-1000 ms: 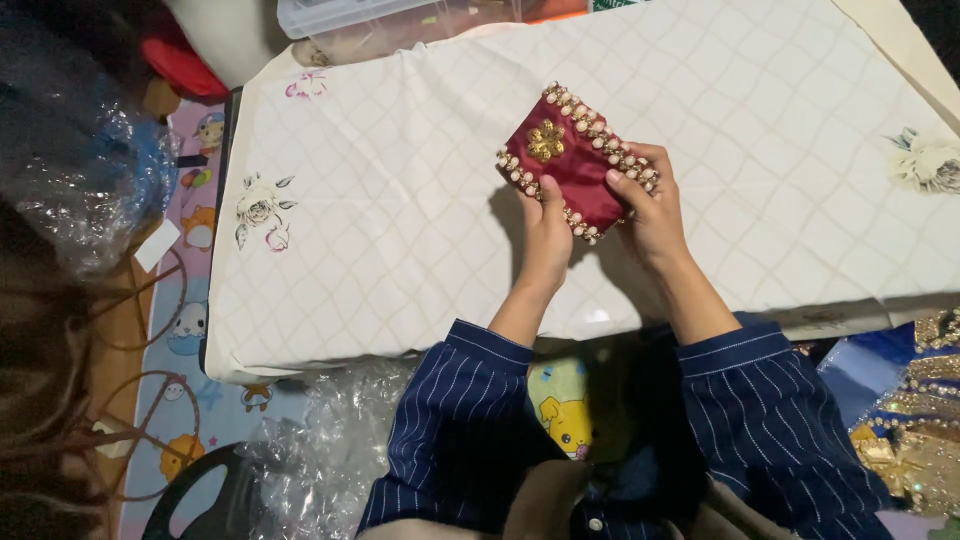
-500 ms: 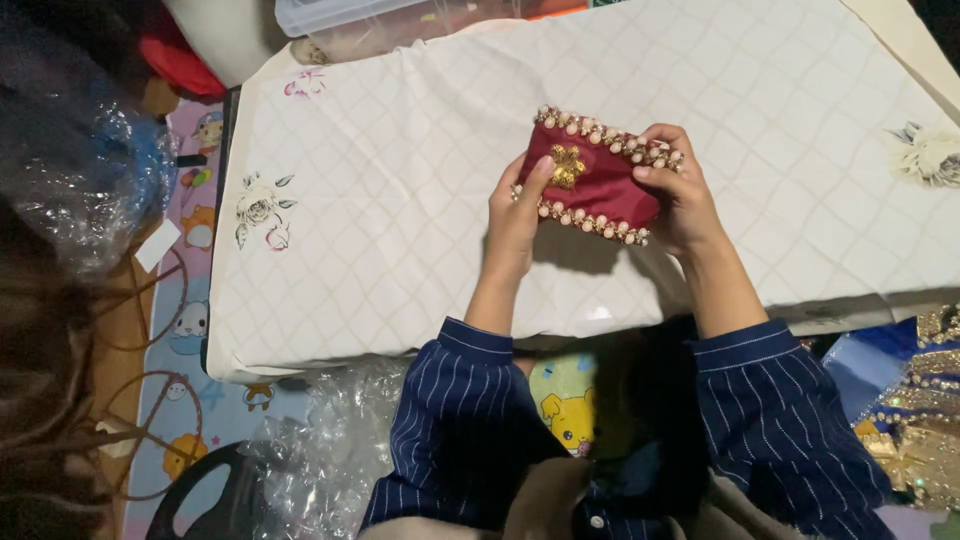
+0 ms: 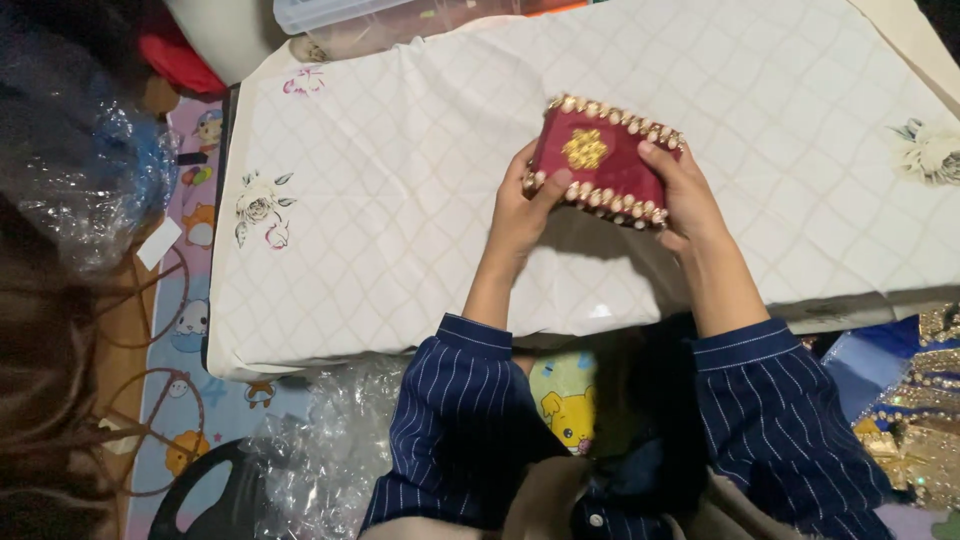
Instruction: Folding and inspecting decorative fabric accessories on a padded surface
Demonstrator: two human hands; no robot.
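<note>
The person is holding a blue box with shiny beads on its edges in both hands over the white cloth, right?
Not quite: the box is dark red, not blue. The head view shows it with shiny beads along its edges and a gold ornament on top, held by the left hand and the right hand over the white cloth.

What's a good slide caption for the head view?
Both hands, left and right, hold a red bead-trimmed pouch above a white quilted cloth.
</note>
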